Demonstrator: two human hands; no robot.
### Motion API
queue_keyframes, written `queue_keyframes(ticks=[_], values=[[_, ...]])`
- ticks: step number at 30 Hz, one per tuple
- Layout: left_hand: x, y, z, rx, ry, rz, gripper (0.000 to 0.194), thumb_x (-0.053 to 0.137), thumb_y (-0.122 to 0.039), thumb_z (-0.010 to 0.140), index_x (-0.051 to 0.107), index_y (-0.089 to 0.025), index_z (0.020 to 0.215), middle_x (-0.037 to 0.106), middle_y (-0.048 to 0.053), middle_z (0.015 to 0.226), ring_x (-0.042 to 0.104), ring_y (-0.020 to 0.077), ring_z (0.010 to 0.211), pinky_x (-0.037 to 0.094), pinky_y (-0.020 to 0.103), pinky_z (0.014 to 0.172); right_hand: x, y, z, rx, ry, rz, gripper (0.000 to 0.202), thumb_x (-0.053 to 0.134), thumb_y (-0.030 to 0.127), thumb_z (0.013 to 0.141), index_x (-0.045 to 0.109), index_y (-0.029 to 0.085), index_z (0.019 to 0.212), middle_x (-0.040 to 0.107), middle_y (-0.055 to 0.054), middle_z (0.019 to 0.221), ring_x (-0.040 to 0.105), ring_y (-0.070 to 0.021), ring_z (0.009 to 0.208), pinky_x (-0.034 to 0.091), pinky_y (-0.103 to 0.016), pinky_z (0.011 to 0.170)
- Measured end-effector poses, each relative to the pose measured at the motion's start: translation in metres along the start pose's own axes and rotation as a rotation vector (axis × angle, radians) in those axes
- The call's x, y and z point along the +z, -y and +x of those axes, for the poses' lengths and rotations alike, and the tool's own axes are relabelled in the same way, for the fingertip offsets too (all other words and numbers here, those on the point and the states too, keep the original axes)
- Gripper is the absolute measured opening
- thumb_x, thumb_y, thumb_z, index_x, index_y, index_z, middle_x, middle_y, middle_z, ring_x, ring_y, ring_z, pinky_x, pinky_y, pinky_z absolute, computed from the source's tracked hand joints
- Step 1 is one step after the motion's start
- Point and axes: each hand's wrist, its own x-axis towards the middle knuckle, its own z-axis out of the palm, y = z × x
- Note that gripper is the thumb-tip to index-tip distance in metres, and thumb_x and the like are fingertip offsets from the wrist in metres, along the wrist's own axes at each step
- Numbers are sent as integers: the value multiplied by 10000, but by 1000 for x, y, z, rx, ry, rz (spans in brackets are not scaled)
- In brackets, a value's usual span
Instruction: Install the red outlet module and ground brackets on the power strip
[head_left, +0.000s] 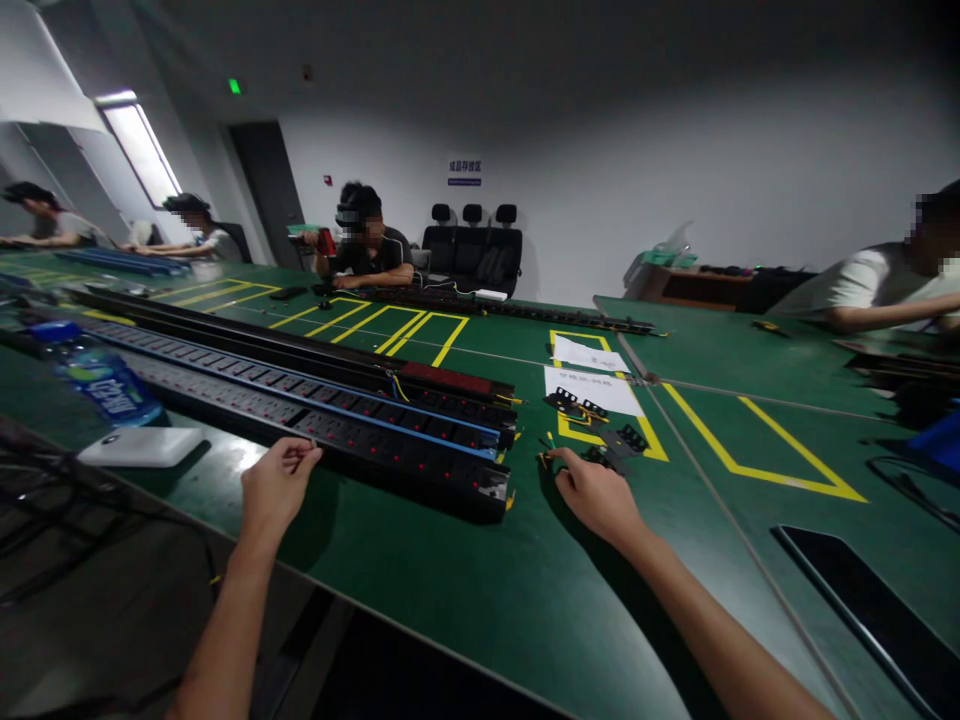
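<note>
My left hand [276, 487] is closed in a pinch at the near edge of a long black power strip [390, 455] with rows of sockets and small red marks. Whatever its fingertips hold is too small to make out. Past the strip's right end, my right hand [598, 497] is curled low over the table, index finger and thumb at a small part with a green-yellow wire [546, 458]. Just beyond that hand lie several black slotted plates [619, 440] with yellow wires. Blue-edged strips [450, 425] run alongside the nearest one.
A water bottle [101, 380] and a white power bank [142, 446] are at left on the green table [420, 580]. White papers [592, 388] lie over yellow tape outlines. A dark phone [862, 590] rests at right. Several people sit around the tables.
</note>
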Motion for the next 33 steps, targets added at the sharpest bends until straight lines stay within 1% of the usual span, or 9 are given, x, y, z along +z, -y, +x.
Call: queue_keyframes(ticks=[6, 11, 14, 21, 26, 30, 33], values=[[2, 4, -2, 12, 15, 14, 245, 603, -453, 767, 647, -232, 861, 749, 49, 848, 733, 247, 837, 570, 354, 839, 4, -4, 1, -22, 17, -4, 382, 407, 237, 1009, 585, 237, 1347, 783, -90, 1037, 741, -245, 881, 413, -286, 662], [3, 6, -3, 56, 19, 29, 231, 574, -433, 807, 641, -229, 890, 745, 52, 855, 731, 247, 860, 564, 355, 844, 6, -5, 2, 3, 23, -11, 381, 413, 256, 1006, 581, 241, 1347, 782, -85, 972, 740, -256, 855, 376, -296, 636], [4, 8, -3, 76, 30, 34, 223, 560, -425, 822, 631, -229, 903, 743, 56, 867, 730, 253, 882, 560, 358, 845, 8, -6, 2, -2, 26, -9, 386, 411, 257, 1005, 578, 239, 1353, 779, -83, 977, 736, -255, 866, 367, -295, 632], [5, 13, -3, 148, 44, 60, 209, 512, -405, 861, 604, -229, 926, 722, 59, 900, 714, 254, 898, 547, 368, 855, 10, -9, 2, -15, 25, -8, 398, 413, 258, 1004, 573, 239, 1368, 775, -81, 961, 733, -263, 860, 369, -291, 625], [7, 14, -3, 189, 40, 60, 216, 492, -411, 870, 591, -228, 927, 696, 61, 910, 692, 248, 892, 542, 374, 855, 7, -7, 1, -7, 39, -10, 387, 413, 258, 1010, 575, 223, 1360, 775, -90, 994, 734, -275, 875, 387, -302, 633], [7, 13, -4, 150, 1, 65, 196, 516, -402, 858, 580, -222, 900, 687, 65, 912, 686, 241, 875, 546, 379, 854, 4, -5, -1, -9, 43, -5, 399, 389, 251, 1017, 572, 214, 1369, 774, -107, 998, 732, -283, 884, 399, -319, 638], [7, 12, -5, 120, -6, 66, 183, 535, -393, 861, 576, -220, 903, 685, 65, 910, 691, 236, 868, 553, 384, 859, 3, -4, -1, 0, 50, -12, 401, 389, 256, 1016, 569, 219, 1372, 774, -103, 985, 732, -280, 882, 405, -321, 645]])
